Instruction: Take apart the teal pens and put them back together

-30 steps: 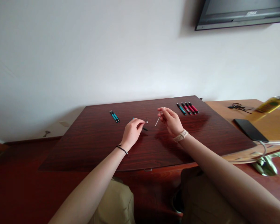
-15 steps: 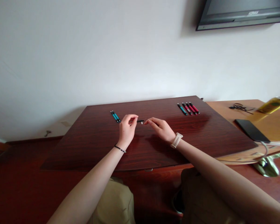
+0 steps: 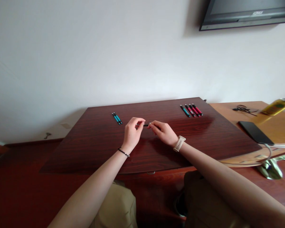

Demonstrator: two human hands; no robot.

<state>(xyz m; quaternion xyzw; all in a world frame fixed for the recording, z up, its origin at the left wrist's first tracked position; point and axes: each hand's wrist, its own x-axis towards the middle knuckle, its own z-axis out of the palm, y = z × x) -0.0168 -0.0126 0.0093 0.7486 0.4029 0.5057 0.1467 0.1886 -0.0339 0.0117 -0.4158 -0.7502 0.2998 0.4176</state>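
Observation:
A pen (image 3: 146,125) is held between my two hands above the dark wooden table (image 3: 104,148); only a short black stretch of its barrel shows. My left hand (image 3: 133,131) pinches one end, and its fingers hide most of that part. At the other end, the thumb and fingers of my right hand (image 3: 163,131) are closed around the tip, where a small pale bit shows. Two teal pens (image 3: 117,118) lie side by side to the left of my left hand.
At the table's far right lie a teal pen (image 3: 185,110) and several pink-red pens (image 3: 194,110) in a row. A lighter side table (image 3: 282,126) holds a phone (image 3: 256,132), a black cable (image 3: 244,109) and a tilted yellow can (image 3: 277,106). A television (image 3: 248,15) hangs above.
My left hand has moved slightly right with the pen. My right fingers, apart from the pen's end before, have closed on it. The other pens stay put.

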